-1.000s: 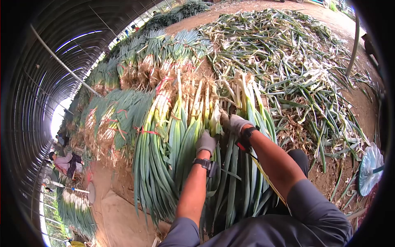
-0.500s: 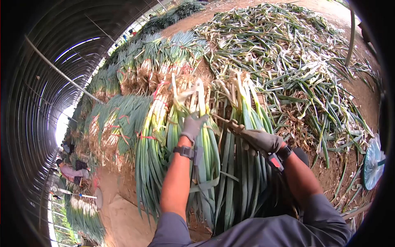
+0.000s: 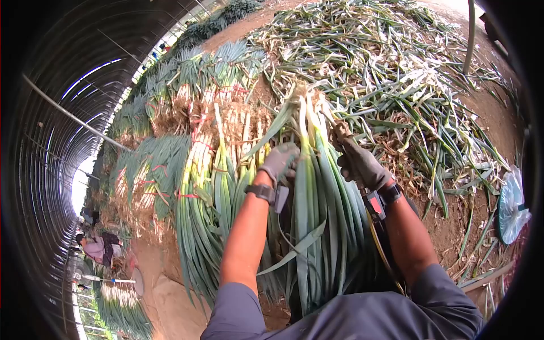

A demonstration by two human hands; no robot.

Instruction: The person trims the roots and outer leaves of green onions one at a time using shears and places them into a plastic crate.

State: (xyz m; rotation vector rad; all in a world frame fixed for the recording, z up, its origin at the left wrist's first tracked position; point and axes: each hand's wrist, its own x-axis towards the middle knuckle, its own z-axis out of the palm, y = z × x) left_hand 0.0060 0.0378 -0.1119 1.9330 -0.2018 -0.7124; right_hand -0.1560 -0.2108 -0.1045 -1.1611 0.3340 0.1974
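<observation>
Green onions (image 3: pixel 310 164) with white root ends pointing away lie in front of me, between my two gloved hands. My left hand (image 3: pixel 280 161) is at their left side with its fingers curled. What those fingers hold, if anything, is hidden. A loose leaf (image 3: pixel 276 130) slants up past this hand toward the root ends. My right hand (image 3: pixel 362 161) is closed around a tool with a thin nozzle (image 3: pixel 328 117), whose tip is at the white stems. Just to the left lie more green onions (image 3: pixel 224 170), some tied with red bands.
A wide heap of stripped leaves (image 3: pixel 374 62) covers the ground ahead and right. Tied bundles (image 3: pixel 141 181) stand in rows at left. A pole (image 3: pixel 471 37) rises at far right, above a plastic bag (image 3: pixel 511 205). Another person (image 3: pixel 96 249) sits at far left.
My left hand has shifted slightly right, away from the left onions. My right hand has turned, its nozzle now pointing up at the white stems. The onions between my hands have shifted left.
</observation>
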